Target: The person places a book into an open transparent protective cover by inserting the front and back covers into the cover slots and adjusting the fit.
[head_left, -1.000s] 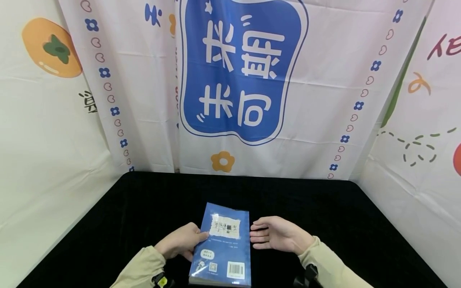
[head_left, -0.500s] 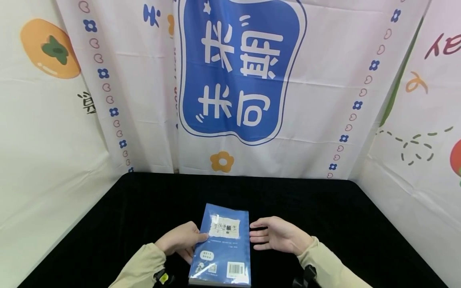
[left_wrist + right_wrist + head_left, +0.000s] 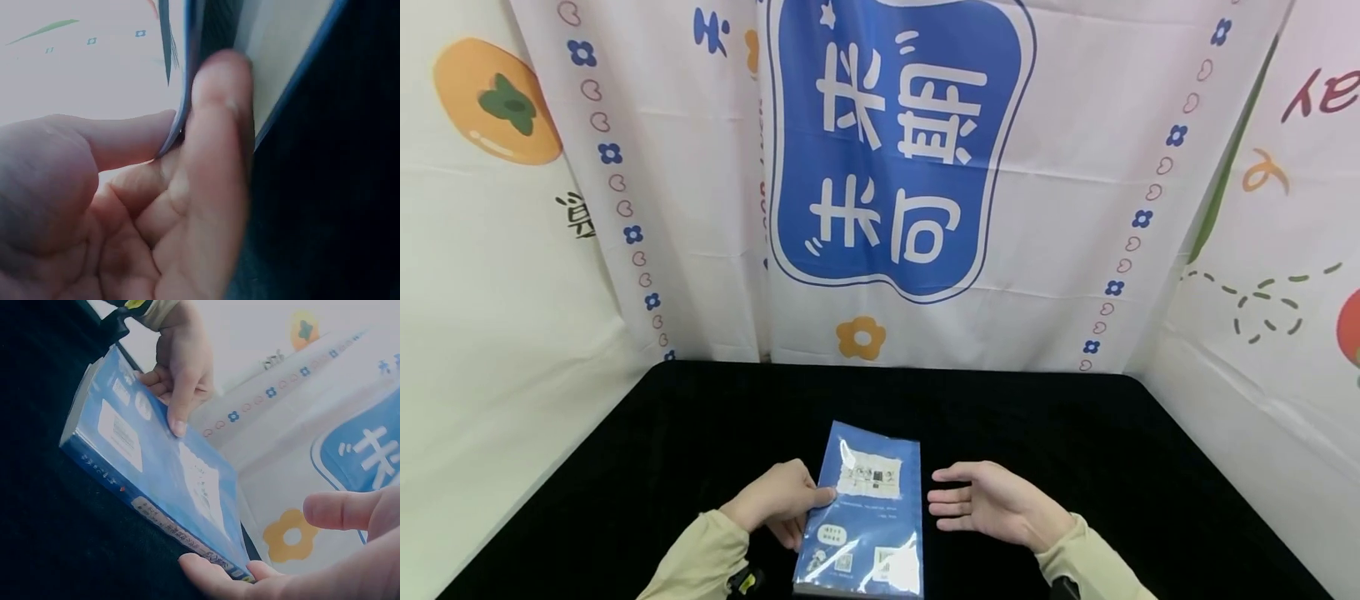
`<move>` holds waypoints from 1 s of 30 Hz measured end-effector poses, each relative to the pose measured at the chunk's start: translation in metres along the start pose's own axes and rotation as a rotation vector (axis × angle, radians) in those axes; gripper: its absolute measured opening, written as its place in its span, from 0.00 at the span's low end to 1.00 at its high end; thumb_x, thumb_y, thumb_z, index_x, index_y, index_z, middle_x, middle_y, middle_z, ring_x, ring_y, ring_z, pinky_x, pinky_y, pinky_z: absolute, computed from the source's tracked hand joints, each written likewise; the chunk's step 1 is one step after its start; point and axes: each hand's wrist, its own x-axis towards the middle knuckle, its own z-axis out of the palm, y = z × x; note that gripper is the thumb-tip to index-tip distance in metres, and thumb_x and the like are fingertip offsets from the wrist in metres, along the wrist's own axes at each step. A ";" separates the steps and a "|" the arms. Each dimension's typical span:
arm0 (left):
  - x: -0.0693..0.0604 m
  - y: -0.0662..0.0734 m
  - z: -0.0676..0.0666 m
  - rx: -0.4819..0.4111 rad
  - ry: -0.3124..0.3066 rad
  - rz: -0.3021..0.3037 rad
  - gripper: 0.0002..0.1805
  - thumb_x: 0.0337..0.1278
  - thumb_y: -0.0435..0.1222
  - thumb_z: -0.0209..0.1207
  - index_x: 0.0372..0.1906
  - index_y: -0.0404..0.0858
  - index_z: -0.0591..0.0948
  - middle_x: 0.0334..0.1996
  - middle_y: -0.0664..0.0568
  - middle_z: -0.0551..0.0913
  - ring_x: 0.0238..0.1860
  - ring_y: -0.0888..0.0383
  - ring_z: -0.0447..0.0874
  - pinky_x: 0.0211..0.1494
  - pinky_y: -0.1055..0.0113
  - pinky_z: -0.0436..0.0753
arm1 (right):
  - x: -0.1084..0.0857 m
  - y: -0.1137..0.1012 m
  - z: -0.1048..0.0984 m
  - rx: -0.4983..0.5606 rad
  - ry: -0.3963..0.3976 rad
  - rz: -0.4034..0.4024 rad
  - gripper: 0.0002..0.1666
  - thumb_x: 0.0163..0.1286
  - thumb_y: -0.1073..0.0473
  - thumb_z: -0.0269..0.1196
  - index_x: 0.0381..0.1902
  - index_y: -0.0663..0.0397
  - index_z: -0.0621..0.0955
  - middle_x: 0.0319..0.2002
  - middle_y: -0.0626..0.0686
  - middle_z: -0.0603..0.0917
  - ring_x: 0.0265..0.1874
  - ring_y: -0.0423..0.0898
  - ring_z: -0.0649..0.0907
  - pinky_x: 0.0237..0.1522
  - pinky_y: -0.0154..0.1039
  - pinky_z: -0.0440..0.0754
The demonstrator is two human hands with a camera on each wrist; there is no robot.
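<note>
A blue paperback book (image 3: 865, 508) lies back cover up near the front of the table, its barcode toward me and its spine on the right. My left hand (image 3: 782, 504) pinches the back cover at the left edge, thumb on top. In the left wrist view the cover (image 3: 187, 75) is between thumb and fingers, lifted from the page block (image 3: 287, 50) beside them. Just right of the spine (image 3: 156, 515), my right hand (image 3: 996, 507) is held with fingers extended toward the book; the head view shows a small gap between them.
Black cloth covers the table (image 3: 1037, 433). A white printed curtain (image 3: 1060, 208) hangs behind its far edge, and white cloth walls (image 3: 497, 333) stand at left and right.
My right hand has moved slightly right, away from the spine. The left hand keeps its pinch on the cover, and glare on the book has spread over the barcode.
</note>
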 end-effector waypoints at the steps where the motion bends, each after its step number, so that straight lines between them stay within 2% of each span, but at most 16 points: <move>1: 0.001 0.000 0.001 0.024 0.016 0.004 0.23 0.65 0.43 0.62 0.16 0.34 0.81 0.08 0.47 0.78 0.08 0.59 0.77 0.15 0.65 0.80 | -0.003 0.000 -0.002 0.016 -0.006 0.002 0.34 0.73 0.60 0.55 0.67 0.76 0.57 0.61 0.78 0.65 0.60 0.69 0.70 0.60 0.58 0.71; 5: 0.001 0.002 0.002 0.134 0.096 0.013 0.25 0.61 0.45 0.65 0.12 0.36 0.79 0.07 0.49 0.76 0.08 0.58 0.77 0.15 0.65 0.80 | -0.009 0.000 -0.007 0.077 -0.045 -0.002 0.35 0.74 0.60 0.54 0.68 0.77 0.54 0.62 0.79 0.64 0.61 0.69 0.70 0.62 0.59 0.69; 8: 0.001 0.002 0.003 0.172 0.134 0.010 0.24 0.58 0.44 0.68 0.13 0.35 0.78 0.08 0.49 0.76 0.10 0.57 0.78 0.15 0.65 0.80 | -0.011 0.000 -0.011 0.128 -0.079 0.005 0.38 0.75 0.58 0.54 0.70 0.77 0.51 0.64 0.79 0.61 0.63 0.70 0.68 0.63 0.59 0.67; 11: 0.001 0.001 0.005 0.132 0.159 0.013 0.20 0.55 0.40 0.71 0.17 0.33 0.77 0.10 0.48 0.77 0.12 0.56 0.79 0.16 0.64 0.80 | -0.011 0.000 -0.015 0.177 -0.114 0.021 0.41 0.75 0.57 0.53 0.71 0.78 0.48 0.66 0.80 0.58 0.65 0.70 0.66 0.64 0.59 0.66; 16: 0.002 0.002 0.005 -0.017 0.148 0.031 0.16 0.48 0.33 0.74 0.20 0.30 0.78 0.13 0.46 0.79 0.14 0.54 0.81 0.19 0.63 0.83 | -0.009 0.001 -0.022 0.234 -0.173 0.054 0.43 0.76 0.56 0.52 0.72 0.77 0.45 0.68 0.80 0.54 0.67 0.71 0.61 0.65 0.59 0.64; 20: 0.000 0.004 0.004 -0.090 0.128 0.044 0.12 0.50 0.30 0.71 0.21 0.29 0.80 0.14 0.45 0.80 0.15 0.54 0.82 0.21 0.62 0.84 | -0.005 0.000 -0.024 0.272 -0.213 0.081 0.44 0.76 0.56 0.52 0.72 0.77 0.43 0.68 0.80 0.53 0.68 0.70 0.60 0.66 0.59 0.63; 23: -0.002 0.006 0.004 -0.107 0.126 0.061 0.10 0.57 0.26 0.64 0.22 0.28 0.81 0.16 0.45 0.80 0.18 0.54 0.83 0.22 0.62 0.84 | -0.003 0.001 -0.024 0.294 -0.226 0.093 0.45 0.76 0.56 0.53 0.73 0.76 0.42 0.68 0.80 0.55 0.68 0.70 0.61 0.66 0.59 0.63; 26: -0.004 0.009 0.004 -0.107 0.144 0.067 0.11 0.59 0.23 0.58 0.21 0.28 0.82 0.18 0.45 0.80 0.19 0.54 0.83 0.22 0.61 0.84 | -0.001 0.001 -0.024 0.298 -0.234 0.099 0.45 0.76 0.56 0.53 0.73 0.76 0.41 0.68 0.79 0.56 0.68 0.69 0.62 0.66 0.58 0.63; 30: -0.004 0.009 0.004 -0.099 0.164 0.059 0.14 0.59 0.23 0.58 0.18 0.29 0.81 0.17 0.46 0.80 0.19 0.55 0.83 0.22 0.61 0.84 | 0.001 0.001 -0.023 0.301 -0.244 0.111 0.45 0.76 0.56 0.53 0.73 0.76 0.41 0.68 0.79 0.56 0.68 0.69 0.62 0.66 0.58 0.62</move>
